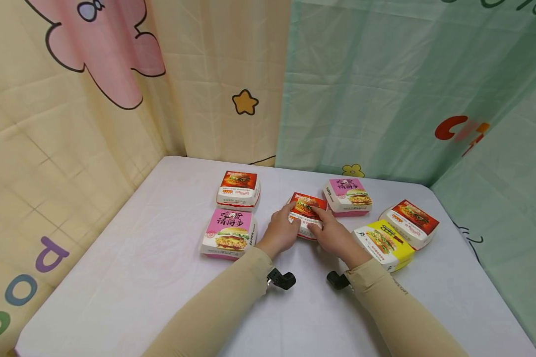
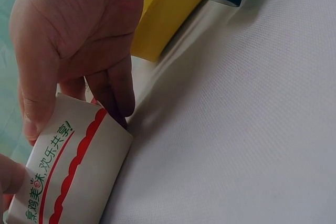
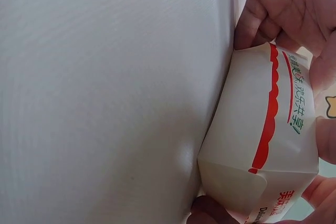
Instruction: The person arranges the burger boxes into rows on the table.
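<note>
The red burger box (image 1: 306, 212) sits mid-tabletop (image 1: 138, 277), nearer the far edge, gripped from both sides: left hand (image 1: 280, 230) on its left, right hand (image 1: 335, 235) on its right, fingers (image 1: 318, 213) curled over the lid.

Green Chinese script "欢乐共享!" beside a red scalloped line on the side of the held red burger box (image 2: 73, 177), at 7 o'clock of the left-wrist view. Same script on that box's wall at 3 o'clock of the right-wrist view, red letters "De…" cut off at 5 o'clock. "SUPER" down the side of the near pink burger box (image 1: 229, 234), large Chinese characters on its lid, too small to read surely
</note>
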The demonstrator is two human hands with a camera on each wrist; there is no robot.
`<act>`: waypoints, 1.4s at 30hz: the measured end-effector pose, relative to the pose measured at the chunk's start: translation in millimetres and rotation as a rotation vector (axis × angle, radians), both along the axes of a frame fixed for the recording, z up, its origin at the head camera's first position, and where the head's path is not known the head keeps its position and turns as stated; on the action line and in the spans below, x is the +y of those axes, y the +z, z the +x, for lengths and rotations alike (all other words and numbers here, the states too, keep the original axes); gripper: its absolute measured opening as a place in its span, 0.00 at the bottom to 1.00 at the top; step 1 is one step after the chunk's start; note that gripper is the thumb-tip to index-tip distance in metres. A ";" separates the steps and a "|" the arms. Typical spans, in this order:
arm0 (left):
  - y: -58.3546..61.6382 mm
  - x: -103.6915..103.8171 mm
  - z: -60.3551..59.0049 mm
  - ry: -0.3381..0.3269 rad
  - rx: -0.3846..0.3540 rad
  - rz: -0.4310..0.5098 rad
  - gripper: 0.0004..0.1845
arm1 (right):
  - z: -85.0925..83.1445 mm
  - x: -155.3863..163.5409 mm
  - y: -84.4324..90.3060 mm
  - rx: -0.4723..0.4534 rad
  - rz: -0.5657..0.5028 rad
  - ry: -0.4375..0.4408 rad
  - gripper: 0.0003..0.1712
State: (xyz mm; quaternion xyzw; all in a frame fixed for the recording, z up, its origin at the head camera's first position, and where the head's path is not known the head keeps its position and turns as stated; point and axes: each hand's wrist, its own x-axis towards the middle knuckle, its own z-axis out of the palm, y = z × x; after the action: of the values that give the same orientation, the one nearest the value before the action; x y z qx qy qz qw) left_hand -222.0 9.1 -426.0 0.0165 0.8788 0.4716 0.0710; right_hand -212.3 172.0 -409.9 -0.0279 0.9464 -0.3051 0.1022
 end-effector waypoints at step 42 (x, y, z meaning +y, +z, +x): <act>-6.6 1.7 -13.7 0.149 0.019 0.083 0.31 | -22.5 -18.5 -0.8 0.042 -0.042 -0.108 0.36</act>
State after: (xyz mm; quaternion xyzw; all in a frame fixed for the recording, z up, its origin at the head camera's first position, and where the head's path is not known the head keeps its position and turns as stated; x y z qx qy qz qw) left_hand -235.8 10.8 -432.6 -0.0418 0.8579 0.5114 0.0267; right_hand -234.8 153.5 -410.7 0.0149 0.9419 -0.3293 0.0650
